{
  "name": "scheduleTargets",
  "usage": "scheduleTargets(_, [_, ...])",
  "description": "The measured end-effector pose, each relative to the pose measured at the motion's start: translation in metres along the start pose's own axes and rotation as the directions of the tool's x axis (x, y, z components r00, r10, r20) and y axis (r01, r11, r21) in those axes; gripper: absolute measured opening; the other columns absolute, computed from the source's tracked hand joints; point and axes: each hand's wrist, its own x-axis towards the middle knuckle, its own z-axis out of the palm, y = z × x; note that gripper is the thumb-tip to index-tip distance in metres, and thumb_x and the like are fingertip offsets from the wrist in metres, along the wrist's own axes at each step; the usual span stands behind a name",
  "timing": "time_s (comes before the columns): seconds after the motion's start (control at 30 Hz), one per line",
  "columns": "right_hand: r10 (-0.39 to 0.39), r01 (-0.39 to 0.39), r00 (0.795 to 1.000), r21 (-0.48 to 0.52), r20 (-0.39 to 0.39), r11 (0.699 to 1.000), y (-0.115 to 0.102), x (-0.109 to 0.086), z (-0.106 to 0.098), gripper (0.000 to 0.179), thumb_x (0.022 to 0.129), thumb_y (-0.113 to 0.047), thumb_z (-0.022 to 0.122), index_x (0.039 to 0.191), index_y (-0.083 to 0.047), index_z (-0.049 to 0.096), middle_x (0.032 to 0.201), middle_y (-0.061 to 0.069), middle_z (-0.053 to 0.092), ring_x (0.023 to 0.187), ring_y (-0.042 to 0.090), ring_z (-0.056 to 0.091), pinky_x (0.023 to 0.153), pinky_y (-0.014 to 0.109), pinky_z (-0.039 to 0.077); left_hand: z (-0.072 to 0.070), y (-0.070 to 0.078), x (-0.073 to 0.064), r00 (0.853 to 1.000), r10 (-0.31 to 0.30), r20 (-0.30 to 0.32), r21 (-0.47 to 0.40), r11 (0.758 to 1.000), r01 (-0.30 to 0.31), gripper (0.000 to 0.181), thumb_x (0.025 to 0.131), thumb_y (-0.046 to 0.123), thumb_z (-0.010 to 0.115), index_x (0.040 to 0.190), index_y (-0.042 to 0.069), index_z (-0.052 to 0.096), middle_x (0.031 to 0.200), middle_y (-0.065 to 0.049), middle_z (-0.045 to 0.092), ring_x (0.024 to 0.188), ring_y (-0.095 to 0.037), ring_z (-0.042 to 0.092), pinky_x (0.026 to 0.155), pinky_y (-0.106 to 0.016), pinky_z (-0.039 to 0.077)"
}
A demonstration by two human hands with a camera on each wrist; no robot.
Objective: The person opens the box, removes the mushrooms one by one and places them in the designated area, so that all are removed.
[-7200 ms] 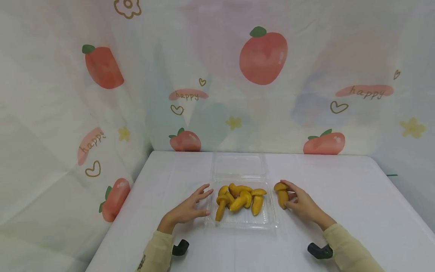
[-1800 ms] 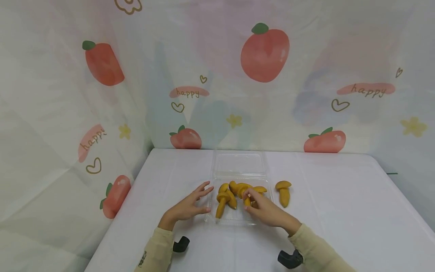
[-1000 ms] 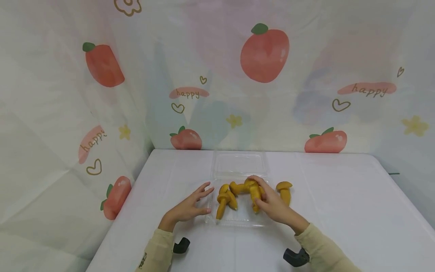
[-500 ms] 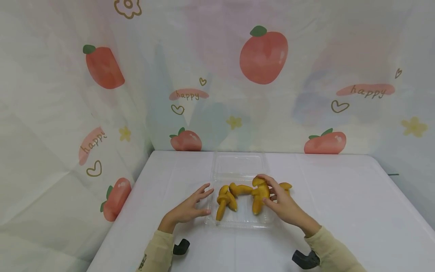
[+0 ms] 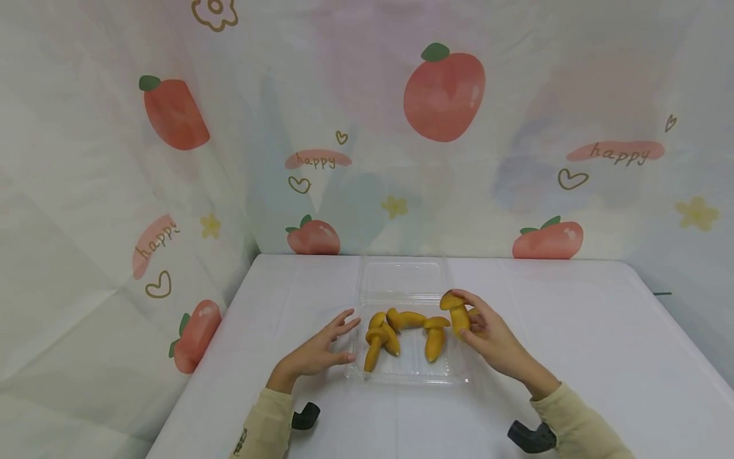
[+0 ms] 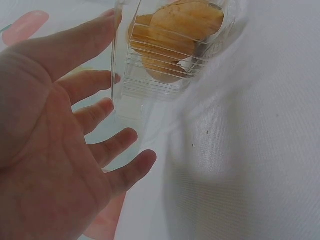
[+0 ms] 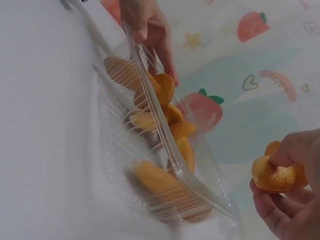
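Note:
In the head view a clear plastic clamshell container (image 5: 411, 380) lies open on the table, holding several yellow-brown mushrooms. One mushroom (image 5: 435, 341) lies at its right, and others, such as a long-stemmed mushroom (image 5: 373, 350), sit at its left and back. My right hand (image 5: 501, 344) pinches a mushroom (image 5: 458, 317) between thumb and fingers, raised above the container's right edge. Behind those fingers, part of another mushroom (image 5: 474, 312) shows; the rest is hidden. My left hand (image 5: 312, 354), fingers spread and holding nothing, stays at the container's left side. The right wrist view shows the gripped mushroom (image 7: 272, 177) close up.
The clear lid (image 5: 404, 278) is folded back towards the patterned backdrop (image 5: 355, 83). A white cloth covers the table (image 5: 579, 331). Black curved pieces, one at the left wrist (image 5: 306, 416) and one at the right wrist (image 5: 531, 437), jut out beside the sleeves.
A mushroom set down right of the container earlier was let go there. Since then my right hand has taken another from among those inside, lifted it and carried it rightwards. My left hand has stayed put.

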Motion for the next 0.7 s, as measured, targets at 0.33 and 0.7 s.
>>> scheduleTargets(0.33, [0.011,-0.014,0.999,-0.058,-0.043,0.998,0.007,-0.012,-0.014,0.067,0.092,0.010,0.058,0.153,-0.007,0.036,0.143,0.024,0.048,0.110,0.039,0.065,0.081,0.019,0.056,0.000,0.002,0.000,1.000,0.003,0.004,0.015,1.000,-0.003,0.074,0.097,0.022,0.068,0.159,0.009,0.031,0.172,-0.012,0.008,0.156,-0.045,0.016,0.118,-0.069,0.027])
scheduleTargets(0.7, [0.038,-0.049,0.994,-0.117,-0.098,0.992,0.020,-0.028,-0.031,0.067,0.092,0.009,0.060,0.153,-0.003,0.034,0.144,0.029,0.045,0.104,0.040,0.068,0.082,0.012,0.054,0.000,0.002,0.000,1.000,-0.002,0.007,0.005,1.000,0.002,0.074,0.097,0.022,0.068,0.159,0.009,0.031,0.172,-0.012,0.008,0.156,-0.045,0.016,0.118,-0.069,0.027])
